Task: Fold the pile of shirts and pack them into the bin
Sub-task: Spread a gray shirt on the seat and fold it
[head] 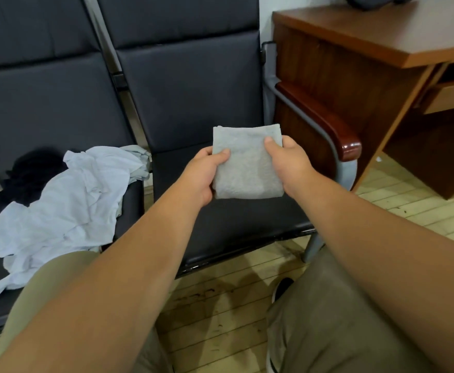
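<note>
Fingers (222, 154) of left hand (199, 179) and right hand (293, 162) grip the folded grey shirt (247, 168) — above the seat (220, 224).

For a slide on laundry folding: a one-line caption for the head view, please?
Left hand and right hand hold a folded grey shirt over a dark seat; unfolded shirts lie alongside.

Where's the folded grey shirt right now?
The folded grey shirt is mid-frame in the head view, gripped by the left hand and right hand over the dark seat, right of the unfolded pile.
</note>
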A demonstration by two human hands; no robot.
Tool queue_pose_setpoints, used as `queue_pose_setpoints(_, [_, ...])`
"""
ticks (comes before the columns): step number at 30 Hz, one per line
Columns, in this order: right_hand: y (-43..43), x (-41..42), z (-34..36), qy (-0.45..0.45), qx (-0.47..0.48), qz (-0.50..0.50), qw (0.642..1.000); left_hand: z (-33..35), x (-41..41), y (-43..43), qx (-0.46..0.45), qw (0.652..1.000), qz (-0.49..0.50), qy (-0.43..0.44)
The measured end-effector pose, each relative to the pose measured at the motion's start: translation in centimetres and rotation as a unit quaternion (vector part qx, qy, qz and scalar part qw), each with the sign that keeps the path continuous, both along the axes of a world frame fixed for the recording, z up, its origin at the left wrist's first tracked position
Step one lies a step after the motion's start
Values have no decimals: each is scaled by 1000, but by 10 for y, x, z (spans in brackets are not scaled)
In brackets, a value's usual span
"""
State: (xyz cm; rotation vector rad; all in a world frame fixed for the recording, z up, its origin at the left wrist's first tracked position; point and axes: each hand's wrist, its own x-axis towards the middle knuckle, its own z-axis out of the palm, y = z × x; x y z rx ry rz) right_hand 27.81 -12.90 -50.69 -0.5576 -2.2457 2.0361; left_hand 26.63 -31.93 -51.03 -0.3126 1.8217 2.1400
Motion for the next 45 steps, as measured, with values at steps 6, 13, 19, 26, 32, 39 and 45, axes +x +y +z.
queue_pose_setpoints(6, [47, 36, 23, 14, 16, -47, 999, 38, 23, 51, -15, 999, -39, 23])
queue_pose_setpoints(13, [122, 83, 47, 7, 26, -151, 988, 69, 55, 135, -34, 993, -115, 20])
queue_pose_setpoints(19, [215, 142, 37, 6, 10, -257, 966, 79, 87, 241, -112, 968, -218, 57])
queue_pose_setpoints(26, [306, 213, -12, -57, -15, -366, 929, 52, 123, 371, -272, 898, -331, 98])
queue_pose_setpoints(32, [344, 261, -68, -104, -67, -435, 892, 3, 151, 448, -382, 824, -405, 105])
queue_pose_setpoints(39, [340, 292, -163, -259, -99, -437, 856, -63, 172, 450, -549, 635, -523, 149])
queue_pose_setpoints(45, [329, 325, -220, -361, -73, -367, 854, -82, 164, 437, -557, 596, -566, 122])
